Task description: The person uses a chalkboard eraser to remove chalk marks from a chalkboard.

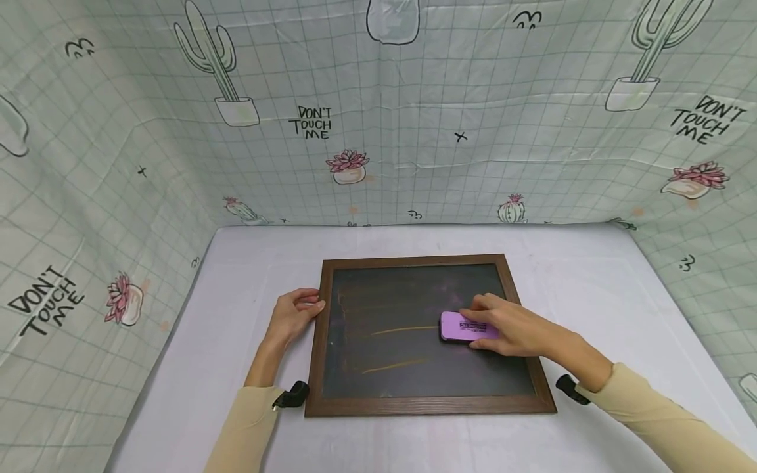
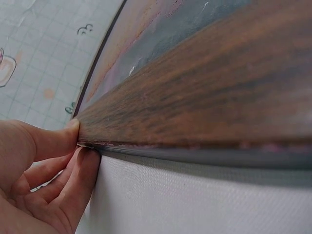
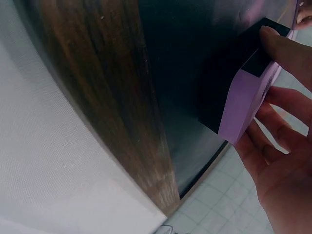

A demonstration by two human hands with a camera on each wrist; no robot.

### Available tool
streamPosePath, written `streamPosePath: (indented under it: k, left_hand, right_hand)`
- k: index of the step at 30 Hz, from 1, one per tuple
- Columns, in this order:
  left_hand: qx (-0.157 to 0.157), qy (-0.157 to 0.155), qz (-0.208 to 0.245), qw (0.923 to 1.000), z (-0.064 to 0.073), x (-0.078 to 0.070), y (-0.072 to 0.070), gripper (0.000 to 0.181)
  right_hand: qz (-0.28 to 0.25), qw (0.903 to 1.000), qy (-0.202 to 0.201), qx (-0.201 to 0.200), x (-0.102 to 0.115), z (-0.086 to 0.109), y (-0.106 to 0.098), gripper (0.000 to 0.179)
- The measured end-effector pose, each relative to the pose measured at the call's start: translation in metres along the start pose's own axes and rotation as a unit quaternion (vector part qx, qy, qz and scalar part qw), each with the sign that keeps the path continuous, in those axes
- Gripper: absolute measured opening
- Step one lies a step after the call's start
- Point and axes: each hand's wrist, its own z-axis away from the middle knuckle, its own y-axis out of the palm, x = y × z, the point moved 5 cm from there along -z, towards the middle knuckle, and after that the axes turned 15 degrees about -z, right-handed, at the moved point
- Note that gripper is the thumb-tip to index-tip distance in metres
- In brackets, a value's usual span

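Note:
A chalkboard (image 1: 384,302) in a brown wooden frame lies on the white table, with two yellowish chalk lines and faint smears on its dark surface. At the frame's left side my left hand (image 1: 292,315) pinches the edge; the left wrist view shows the thumb on the wooden frame (image 2: 195,97) and the fingers (image 2: 83,180) low against its outer side. My right hand (image 1: 511,325) grips a purple and black magnetic eraser (image 1: 455,326) on the right half of the board. In the right wrist view, thumb and fingers hold the eraser (image 3: 239,105) from opposite sides.
White cloth covers the table (image 1: 414,443) around the board. Behind and at both sides hangs a pale gridded curtain (image 1: 402,98) printed with cacti and lettering. Black wrist devices (image 1: 292,395) sit at both sleeve cuffs, close to the frame's lower corners.

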Motion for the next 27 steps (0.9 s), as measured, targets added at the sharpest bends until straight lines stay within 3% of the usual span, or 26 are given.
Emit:
streamPosePath:
  k: [27]
  left_hand:
    - [-0.001,0.002,0.006,1.0000,0.000,0.000,0.000,0.038]
  right_hand:
    - [-0.006,0.9994,-0.018,0.030,0.011,-0.037,0.016,0.052]
